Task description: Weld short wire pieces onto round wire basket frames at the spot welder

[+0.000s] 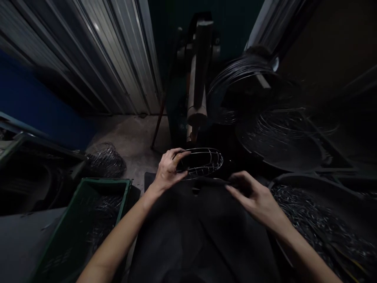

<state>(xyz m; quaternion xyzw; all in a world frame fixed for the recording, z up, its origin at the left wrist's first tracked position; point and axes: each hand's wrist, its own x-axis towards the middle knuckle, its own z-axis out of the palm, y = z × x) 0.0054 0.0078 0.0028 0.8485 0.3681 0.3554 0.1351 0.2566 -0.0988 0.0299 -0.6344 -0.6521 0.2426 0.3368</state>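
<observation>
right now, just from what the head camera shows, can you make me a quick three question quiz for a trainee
1. Which hand holds the rounded, silvery wire frame?
2. True or false: the green, rectangular plastic crate is on the person's left side.
3. What is the surface of the grey metal wall at the upper left like?
A) flat and smooth
B) ridged
C) tiled

Key:
1. The left hand.
2. True.
3. B.
</observation>
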